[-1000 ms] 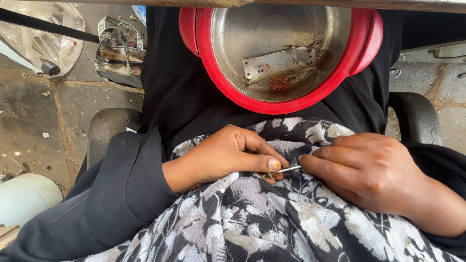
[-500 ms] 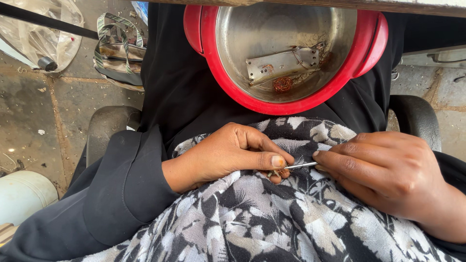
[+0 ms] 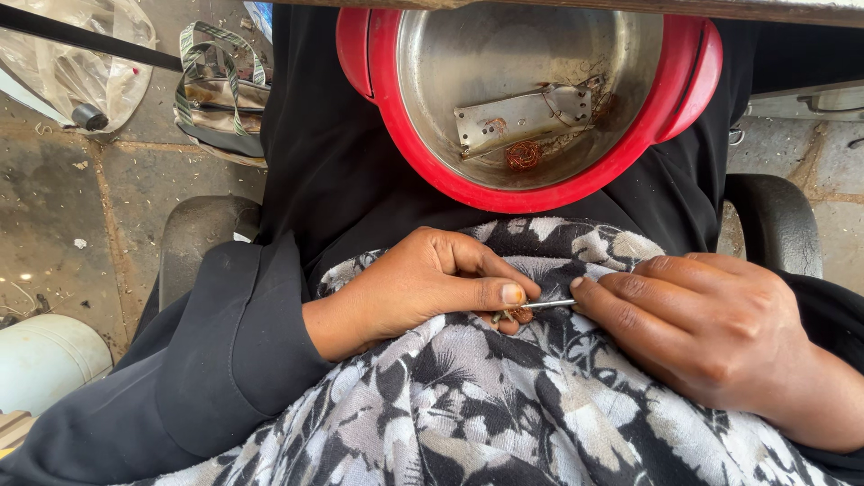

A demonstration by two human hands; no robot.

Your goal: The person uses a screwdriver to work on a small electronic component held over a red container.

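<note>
My left hand [image 3: 432,288] rests on a black and white flowered cloth [image 3: 504,414] over my lap, its thumb and fingers pinching a small coppery piece [image 3: 515,316]. My right hand [image 3: 711,328] lies beside it and holds a thin metal tool [image 3: 544,305] whose tip touches that small piece between the two hands. Just beyond the hands sits a red-rimmed steel bowl [image 3: 531,184] holding a flat metal plate [image 3: 522,117] and a small copper wire coil [image 3: 524,156].
Black chair armrests show at the left [image 3: 202,238] and right [image 3: 774,225]. On the paved floor to the left lie a striped bag [image 3: 220,94], a clear plastic bag [image 3: 76,63] and a pale cylinder [image 3: 45,360]. A table edge [image 3: 630,7] runs along the top.
The view has shifted slightly. My right hand has drawn a little to the right, showing more of the thin tool between the hands. My left hand keeps its pinch.
</note>
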